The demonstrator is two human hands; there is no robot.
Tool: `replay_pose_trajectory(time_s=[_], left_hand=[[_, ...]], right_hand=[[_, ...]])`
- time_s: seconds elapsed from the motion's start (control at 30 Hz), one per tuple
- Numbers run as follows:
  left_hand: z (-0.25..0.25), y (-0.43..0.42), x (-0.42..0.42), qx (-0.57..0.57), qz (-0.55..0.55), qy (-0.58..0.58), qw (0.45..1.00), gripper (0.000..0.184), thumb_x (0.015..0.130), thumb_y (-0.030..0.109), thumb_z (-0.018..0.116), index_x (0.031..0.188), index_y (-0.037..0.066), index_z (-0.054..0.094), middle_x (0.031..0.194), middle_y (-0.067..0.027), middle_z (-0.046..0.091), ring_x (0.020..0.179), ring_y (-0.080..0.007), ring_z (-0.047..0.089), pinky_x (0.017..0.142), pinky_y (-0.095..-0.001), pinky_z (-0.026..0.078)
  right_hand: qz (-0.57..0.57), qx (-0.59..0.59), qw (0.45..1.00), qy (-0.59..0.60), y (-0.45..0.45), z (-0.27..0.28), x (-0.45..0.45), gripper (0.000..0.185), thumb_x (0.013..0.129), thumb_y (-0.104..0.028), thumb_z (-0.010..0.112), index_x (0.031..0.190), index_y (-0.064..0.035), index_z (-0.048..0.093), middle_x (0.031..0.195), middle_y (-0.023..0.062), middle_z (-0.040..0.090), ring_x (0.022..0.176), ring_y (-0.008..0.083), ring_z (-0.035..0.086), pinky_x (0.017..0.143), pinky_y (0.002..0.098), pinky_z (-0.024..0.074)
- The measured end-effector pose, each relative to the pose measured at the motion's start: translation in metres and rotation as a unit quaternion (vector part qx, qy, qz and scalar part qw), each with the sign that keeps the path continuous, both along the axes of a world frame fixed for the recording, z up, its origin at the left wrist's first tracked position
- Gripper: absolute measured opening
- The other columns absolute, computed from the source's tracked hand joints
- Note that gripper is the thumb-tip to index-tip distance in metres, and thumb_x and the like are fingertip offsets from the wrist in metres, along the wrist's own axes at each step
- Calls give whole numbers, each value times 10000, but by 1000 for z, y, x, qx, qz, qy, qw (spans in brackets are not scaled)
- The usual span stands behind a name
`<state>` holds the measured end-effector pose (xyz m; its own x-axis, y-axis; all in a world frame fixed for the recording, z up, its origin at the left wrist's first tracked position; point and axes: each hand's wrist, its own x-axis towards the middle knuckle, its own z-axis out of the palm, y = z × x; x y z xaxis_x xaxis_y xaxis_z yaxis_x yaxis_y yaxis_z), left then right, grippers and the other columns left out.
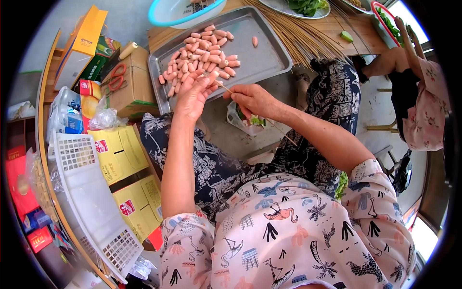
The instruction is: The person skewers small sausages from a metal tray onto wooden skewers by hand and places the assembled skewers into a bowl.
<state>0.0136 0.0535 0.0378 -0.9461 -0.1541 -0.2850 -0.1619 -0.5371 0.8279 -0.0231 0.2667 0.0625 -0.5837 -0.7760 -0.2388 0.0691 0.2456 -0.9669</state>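
Beyond the left hand (191, 98) lie sausages (214, 59). The right hand (254, 100) grips a skewer (224, 88) slanting toward the left's narrowed fingers; their contents cannot be told.

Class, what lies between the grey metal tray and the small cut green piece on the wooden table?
A loose spread of thin light-brown wooden sticks lies between the tray and the green piece, as the head view shows.

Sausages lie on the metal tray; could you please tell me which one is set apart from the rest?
The lone sausage on the tray's side toward the thin sticks; the others there lie heaped together.
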Motion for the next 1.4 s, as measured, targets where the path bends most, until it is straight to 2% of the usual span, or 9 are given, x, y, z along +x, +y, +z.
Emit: replay_pose_trajectory(time_s=[0.37,0.43,0.47,0.53,0.77,0.97,1.2,1.27,1.4], left_hand=[[-15,2,-14,-91,-42,-9,995,294,827,142,672,1063,23,543,951,-70,631,857,-160,626,730,-302,520],[-27,-2,-20,-456,-24,-22,890,212,785,147,694,933,21,611,870,-85,644,781,-171,631,669,-298,496],[-32,-3,-22,-456,-23,-22,890,212,785,147,694,933,21,611,870,-85,644,781,-171,631,669,-298,496],[-44,-4,-24,-665,-51,40,744,182,736,151,707,845,26,633,819,-119,636,716,-221,624,643,-333,479],[-57,-8,-32,-685,-128,39,716,195,726,143,696,897,60,649,878,-135,625,883,-310,587,769,-391,453],[-73,-6,-38,-734,-79,79,670,183,751,149,675,908,58,655,800,-125,632,717,-249,608,665,-348,469],[-80,-10,-41,-676,-76,-24,733,215,792,180,664,933,18,650,799,-101,651,665,-194,623,639,-305,497],[-69,-8,-40,-357,-30,-97,928,234,818,156,647,970,-20,630,827,-78,649,661,-176,625,644,-282,521],[-48,-18,-31,-83,22,-60,994,216,870,65,573,1077,4,566,947,-88,619,827,-187,617,758,-306,524]], right_hand=[[-71,11,997,-42,-1,-1,-12,263,968,-204,409,1069,-36,584,514,-16,492,445,49,419,443,212,344],[-92,-3,993,-69,-1,-4,-15,260,970,-206,411,1069,-39,584,529,-18,491,448,48,420,442,211,350],[-113,-16,989,-97,-1,-4,-16,257,972,-207,414,1069,-41,584,544,-20,490,451,46,422,441,209,357],[-112,-17,989,-97,1,-2,-18,254,973,-204,413,1065,-41,585,553,-20,488,452,47,425,447,209,373],[-107,-28,989,-101,1,-6,-16,245,970,-198,425,1050,-39,594,539,-18,481,445,46,426,437,208,376],[-105,-23,990,-91,2,-7,-15,251,970,-198,426,1043,-30,597,527,-13,495,435,48,422,419,207,347],[-111,-4,990,-89,3,-1,-14,253,962,-197,431,1038,-24,599,521,-6,497,421,52,413,411,211,333],[-109,0,990,-89,4,0,-14,256,960,-197,430,1038,-20,598,510,-5,490,423,54,409,413,215,332],[-86,-2,994,-69,7,0,-13,262,962,-198,423,1036,-16,596,502,-6,484,425,54,401,423,215,332]])
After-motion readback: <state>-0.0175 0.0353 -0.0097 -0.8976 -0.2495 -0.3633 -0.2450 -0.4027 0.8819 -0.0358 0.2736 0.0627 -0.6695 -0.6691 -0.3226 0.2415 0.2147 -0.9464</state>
